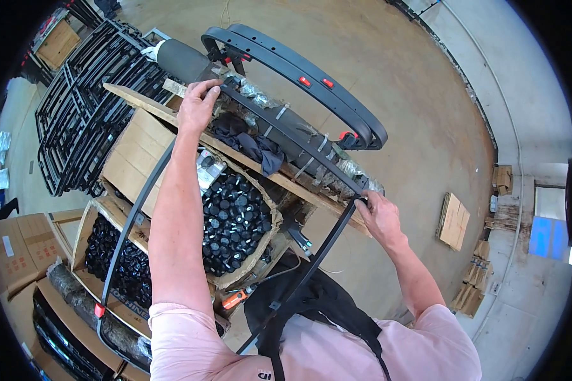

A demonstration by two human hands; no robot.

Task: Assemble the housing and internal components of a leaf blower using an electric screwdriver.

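A large black metal tube frame [290, 134] is stretched between my two hands. My left hand [199, 106] grips its far left corner, thumb and fingers closed on the bar. At the right corner, my right hand [381, 218] pinches the frame where the far bar meets the side bar. That side bar runs down toward my waist, and a curved left bar with a red clip passes beyond my left forearm. The far bar lies over or just above a long padded beam [184, 61] wrapped in grey foam and clear plastic; contact is hard to tell.
Open cartons hold black round-headed knobs [232, 219] and small black parts [114, 254]. A dark cloth [248, 143] lies by a wooden plank. Curved black frames [286, 60] with red caps stand beyond the beam. Stacked black frames [82, 108] are far left. An orange-handled tool [235, 298] lies near me.
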